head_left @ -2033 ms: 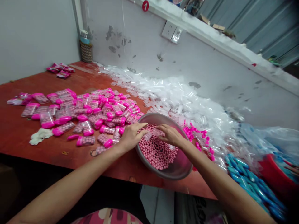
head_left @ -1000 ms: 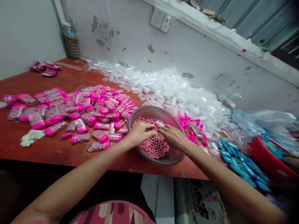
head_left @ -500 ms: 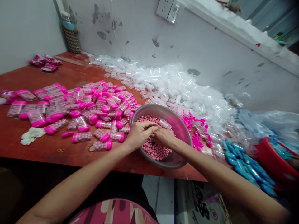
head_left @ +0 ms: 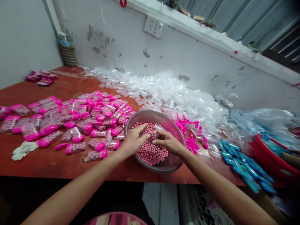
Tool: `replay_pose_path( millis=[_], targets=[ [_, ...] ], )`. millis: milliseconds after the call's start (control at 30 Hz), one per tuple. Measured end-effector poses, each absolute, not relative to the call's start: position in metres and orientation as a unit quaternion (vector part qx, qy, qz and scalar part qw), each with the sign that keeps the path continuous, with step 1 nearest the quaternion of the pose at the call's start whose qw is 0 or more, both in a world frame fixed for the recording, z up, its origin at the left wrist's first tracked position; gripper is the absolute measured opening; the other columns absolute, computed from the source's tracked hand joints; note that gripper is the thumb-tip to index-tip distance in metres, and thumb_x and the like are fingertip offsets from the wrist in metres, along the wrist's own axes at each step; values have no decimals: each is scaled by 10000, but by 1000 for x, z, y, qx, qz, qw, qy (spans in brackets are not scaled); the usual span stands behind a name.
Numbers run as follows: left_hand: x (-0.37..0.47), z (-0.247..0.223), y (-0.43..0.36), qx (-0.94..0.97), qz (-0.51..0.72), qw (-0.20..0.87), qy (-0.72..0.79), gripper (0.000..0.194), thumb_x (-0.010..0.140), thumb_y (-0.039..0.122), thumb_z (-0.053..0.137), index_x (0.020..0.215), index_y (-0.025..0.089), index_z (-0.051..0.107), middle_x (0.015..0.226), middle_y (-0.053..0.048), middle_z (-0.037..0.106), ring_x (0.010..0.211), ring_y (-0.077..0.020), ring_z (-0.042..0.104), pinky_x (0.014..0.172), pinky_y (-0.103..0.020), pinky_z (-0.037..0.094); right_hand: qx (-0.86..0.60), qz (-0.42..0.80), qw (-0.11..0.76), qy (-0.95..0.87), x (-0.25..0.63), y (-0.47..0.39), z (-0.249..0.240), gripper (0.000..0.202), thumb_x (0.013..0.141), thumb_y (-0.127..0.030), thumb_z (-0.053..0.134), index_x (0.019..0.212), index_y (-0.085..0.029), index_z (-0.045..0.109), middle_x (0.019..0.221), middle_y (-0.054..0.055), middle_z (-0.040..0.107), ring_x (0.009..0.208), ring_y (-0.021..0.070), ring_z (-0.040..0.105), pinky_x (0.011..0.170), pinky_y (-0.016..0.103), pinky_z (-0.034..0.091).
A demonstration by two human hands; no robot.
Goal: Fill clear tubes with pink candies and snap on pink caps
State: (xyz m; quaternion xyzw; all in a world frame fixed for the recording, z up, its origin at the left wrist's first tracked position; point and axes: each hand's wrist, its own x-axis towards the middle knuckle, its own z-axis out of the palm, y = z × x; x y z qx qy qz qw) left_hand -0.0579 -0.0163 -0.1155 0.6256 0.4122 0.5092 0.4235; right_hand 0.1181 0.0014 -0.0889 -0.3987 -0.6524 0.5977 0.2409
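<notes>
A grey metal bowl [head_left: 177, 147] of pink beads [head_left: 152, 153] stands near the table's front edge. Over the beads, my right hand [head_left: 169, 143] grips a small clear plastic bottle [head_left: 153, 135] between thumb and fingers, with pink beads showing in it. My left hand [head_left: 134, 139] is just left of this bottle, thumb and index finger stretched out and apart; its other fingers are partly hidden. Another clear bottle [head_left: 159, 127] lies on the beads behind my right hand. Left of the bowl is a heap of filled bottles with pink caps [head_left: 96, 112].
Clear empty bottles [head_left: 164, 89] are piled along the wall. Loose pink caps [head_left: 187, 134] lie right of the bowl. Farther right are blue-filled bottles [head_left: 243, 162] and a red basin [head_left: 259, 147], with another person's hand [head_left: 292, 159] at it. A white cloth [head_left: 24, 150] lies at left.
My hands were together low in the bowl; now they are apart and slightly raised, with a bottle of beads showing between them. The camera view has shifted a little.
</notes>
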Motion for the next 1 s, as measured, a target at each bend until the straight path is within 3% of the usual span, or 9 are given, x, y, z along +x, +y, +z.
replay_pose_path(
  millis=[200, 333, 467, 567, 800, 1000],
  targets=[
    [-45, -106, -13, 655, 415, 529, 345, 233, 725, 206, 520, 894, 109, 648, 819, -62, 670, 731, -163, 608, 681, -276, 478, -412, 549, 329, -648, 128, -20, -83, 219, 652, -250, 653, 826, -179, 540, 767, -10, 569, 725, 121, 555, 701, 274, 458],
    [-36, -105, -15, 620, 411, 569, 351, 242, 704, 227, 545, 874, 85, 642, 751, -64, 654, 644, -144, 594, 602, -256, 476, -436, 448, 339, -703, 144, -23, -81, 395, 678, -286, 631, 1035, -224, 475, 824, 3, 582, 729, 133, 573, 660, 278, 475],
    [-31, -104, -16, 646, 392, 562, 337, 256, 696, 227, 553, 899, 99, 643, 762, -61, 650, 665, -142, 585, 640, -265, 470, -419, 314, 294, -800, 159, -25, -71, 246, 737, -280, 570, 976, -224, 558, 886, 23, 600, 800, 142, 567, 722, 281, 451],
    [-25, -101, -18, 653, 379, 581, 305, 268, 710, 252, 547, 927, 118, 630, 813, -56, 643, 718, -149, 583, 683, -279, 470, -405, 303, 271, -819, 167, -27, -65, 148, 748, -267, 557, 879, -211, 596, 825, 14, 620, 780, 138, 573, 711, 273, 451],
    [-10, -94, -21, 596, 366, 645, 307, 314, 687, 323, 590, 922, 117, 621, 840, -67, 630, 770, -187, 587, 730, -341, 491, -449, 407, 376, -701, 188, -35, -72, 173, 704, -312, 598, 795, -170, 558, 684, -6, 609, 618, 112, 578, 582, 251, 473],
    [-12, -96, -24, 524, 403, 670, 338, 336, 679, 344, 611, 951, 148, 602, 924, -66, 630, 820, -187, 592, 749, -343, 502, -541, 236, 379, -713, 226, -38, -77, 283, 710, -318, 587, 968, -209, 552, 894, 21, 614, 793, 137, 569, 712, 267, 441]
  ],
)
